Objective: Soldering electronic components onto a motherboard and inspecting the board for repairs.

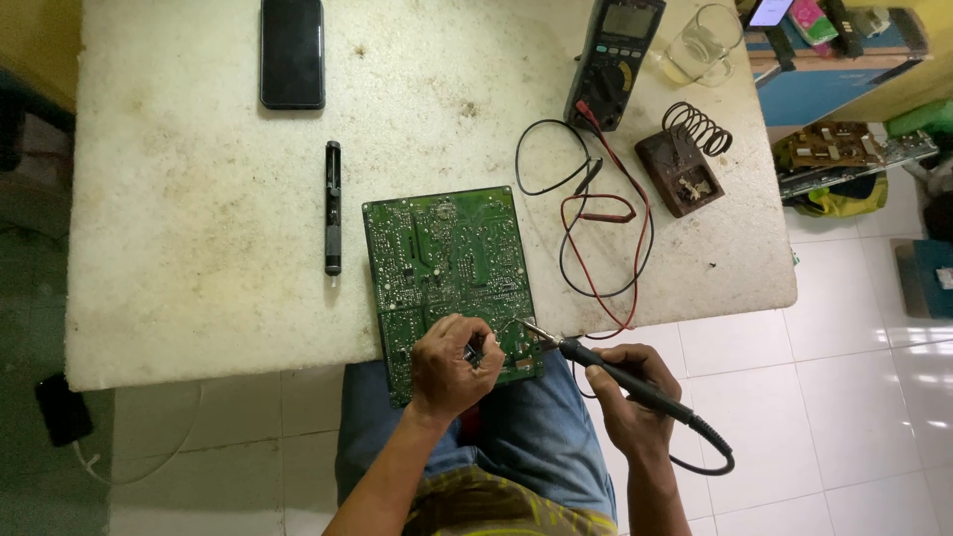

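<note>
Green circuit board (449,268) lies on the near edge of the worn white table (199,218), its near end jutting over the person's lap. The left hand (452,369) rests on that near end, fingers curled shut around a small dark tool (475,350), perhaps tweezers; most of it is hidden in the fist, so its kind is hard to tell. The right hand (625,392) grips the dark handle of a soldering iron (606,372) like a pen, the metal tip touching the board's near right corner, just beside the left fingers. Whatever sits under the tip is too small to make out. The iron's cord loops off near the right wrist.

Left of the board lies a black pen-shaped tool (333,208); farther away, a black phone (292,52), cut by the top edge. To the far right sit a multimeter (613,60) with red and black leads (596,223), a brown iron stand with coil (685,164) and a clear glass (705,45), partly cropped.
</note>
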